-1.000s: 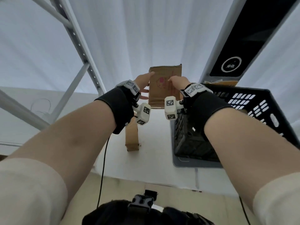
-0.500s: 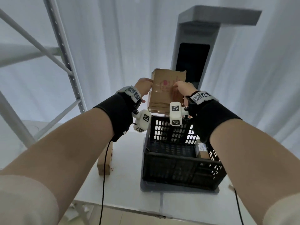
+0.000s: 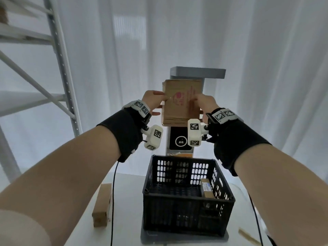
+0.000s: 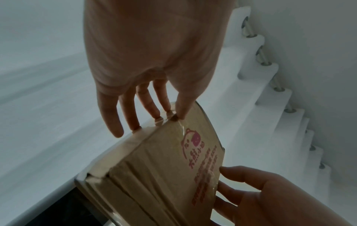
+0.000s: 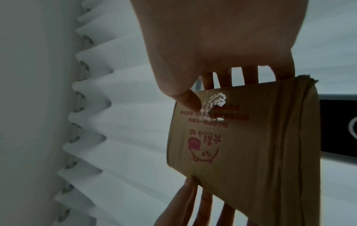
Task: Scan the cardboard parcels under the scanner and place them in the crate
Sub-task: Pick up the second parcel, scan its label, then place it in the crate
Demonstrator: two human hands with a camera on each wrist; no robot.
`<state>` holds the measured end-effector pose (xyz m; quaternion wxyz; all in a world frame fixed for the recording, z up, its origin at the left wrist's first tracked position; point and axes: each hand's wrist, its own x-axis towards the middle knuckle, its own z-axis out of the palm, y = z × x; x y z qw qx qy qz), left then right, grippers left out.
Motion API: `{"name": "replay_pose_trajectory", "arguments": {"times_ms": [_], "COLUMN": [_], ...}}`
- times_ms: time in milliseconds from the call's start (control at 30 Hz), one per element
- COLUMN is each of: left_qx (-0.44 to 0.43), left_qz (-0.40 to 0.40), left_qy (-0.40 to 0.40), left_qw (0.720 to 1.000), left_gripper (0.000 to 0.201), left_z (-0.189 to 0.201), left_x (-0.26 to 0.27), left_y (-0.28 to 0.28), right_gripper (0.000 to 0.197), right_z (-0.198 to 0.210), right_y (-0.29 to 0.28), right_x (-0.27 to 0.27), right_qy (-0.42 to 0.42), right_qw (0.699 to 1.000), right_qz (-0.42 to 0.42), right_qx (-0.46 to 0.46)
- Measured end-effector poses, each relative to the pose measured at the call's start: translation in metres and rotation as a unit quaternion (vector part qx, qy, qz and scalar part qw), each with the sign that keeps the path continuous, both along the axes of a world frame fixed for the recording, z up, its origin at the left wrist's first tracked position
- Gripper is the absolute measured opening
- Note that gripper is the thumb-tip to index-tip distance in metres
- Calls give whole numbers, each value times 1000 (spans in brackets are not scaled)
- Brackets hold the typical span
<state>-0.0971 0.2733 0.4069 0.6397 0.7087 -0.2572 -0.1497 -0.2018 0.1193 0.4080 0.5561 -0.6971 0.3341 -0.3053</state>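
A flat brown cardboard parcel (image 3: 182,102) with pink print is held upright in the air, just under the grey head of the scanner (image 3: 197,72) and in front of its post. My left hand (image 3: 153,102) pinches its left edge, thumb on the printed face, fingers behind. My right hand (image 3: 204,103) pinches the right edge the same way. The wrist views show the parcel (image 4: 164,168) (image 5: 241,145) close up between both hands. Below stands the black crate (image 3: 186,197) with a smaller parcel (image 3: 206,189) leaning inside at its right wall.
Another cardboard parcel (image 3: 103,204) lies on the white table (image 3: 127,201) left of the crate. A white metal shelving rack (image 3: 58,55) rises at the left. White curtains hang behind. The scanner's black screen (image 3: 180,140) faces me above the crate.
The view has swung from the table's left side to face the scanner and crate. Both hands have carried the parcel up and over, from beside the crate to under the scanner head.
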Motion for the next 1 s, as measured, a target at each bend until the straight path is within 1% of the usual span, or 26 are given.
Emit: {"name": "replay_pose_trajectory", "arguments": {"times_ms": [67,100,167,233,333,433,467,533,600,667,733,767,833,867,900,967,1000], "left_qx": [-5,-5,-9,-22,-30,-37,-39,-42,-41,-25,-15,-12,-12,-18,-24,-32,-34], "left_qz": [-13,-15,-13,-9,-4,11,8,-11,-29,-41,-52,-56,-69,-80,-91,-110,-120], "left_qy": [4,2,-7,-14,-12,14,24,48,61,55,45,41,34,32,28,17,12], "left_qw": [1000,1000,1000,1000,999,999,999,998,997,997,997,998,997,996,995,993,992], "left_gripper": [17,19,29,32,27,19,22,34,37,42,49,51,53,53,53,53,54], "left_z": [12,18,27,36,44,46,45,45,45,44,45,45,47,47,48,48,48], "left_x": [-4,-4,-5,-7,-9,-7,-5,0,3,9,13,14,15,15,16,17,18], "left_y": [3,4,7,12,15,19,21,25,30,34,38,40,42,42,43,45,46], "right_gripper": [43,43,43,41,43,43,42,42,43,50,65,71,78,78,72,49,41], "right_z": [14,20,33,42,50,54,55,58,59,61,65,66,69,69,69,70,70], "right_y": [3,8,19,24,32,40,42,46,46,48,51,52,52,50,49,48,47], "right_x": [-9,-14,-25,-28,-29,-33,-34,-36,-36,-34,-33,-31,-28,-25,-24,-23,-22], "right_qy": [-17,-22,-39,-50,-53,-42,-40,-42,-48,-59,-73,-86,-117,-131,-144,-162,-161], "right_qw": [1000,999,998,997,995,995,995,995,996,996,996,995,992,990,987,985,985], "right_qz": [2,8,21,29,25,26,26,19,14,-4,-34,-43,-53,-58,-59,-47,-37], "right_qx": [-17,-29,-44,-59,-79,-89,-88,-86,-80,-65,-32,-19,-1,11,25,40,41]}}
